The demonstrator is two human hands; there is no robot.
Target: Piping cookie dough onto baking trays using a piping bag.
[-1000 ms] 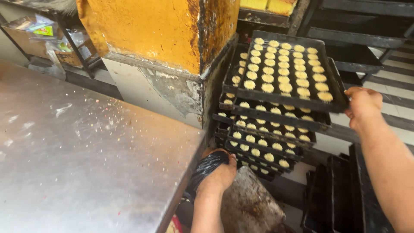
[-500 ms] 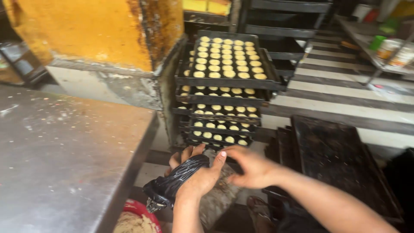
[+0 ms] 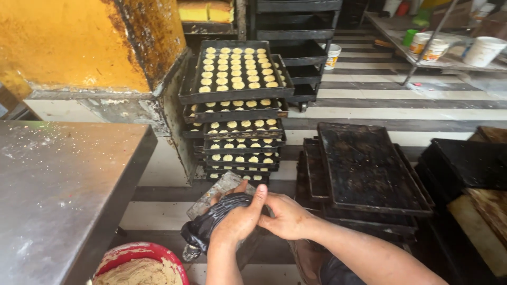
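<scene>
Hands closed on a soft black piping bag (image 3: 211,224) low beside the steel desk (image 3: 58,184).
The left hand (image 3: 237,219) wraps around the bag's bulging middle and the right hand (image 3: 282,215) pinches its end; it looks limp, probably slippery, best gripped around the full belly, above the dough bowl (image 3: 138,266) and near stacked trays (image 3: 237,105).

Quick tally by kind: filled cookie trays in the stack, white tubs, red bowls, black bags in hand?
Filled cookie trays, stacked: 6 visible
White tubs: 3
Red bowl of dough: 1
Black bag, in the left hand and right hand: 1
Total: 11
</scene>
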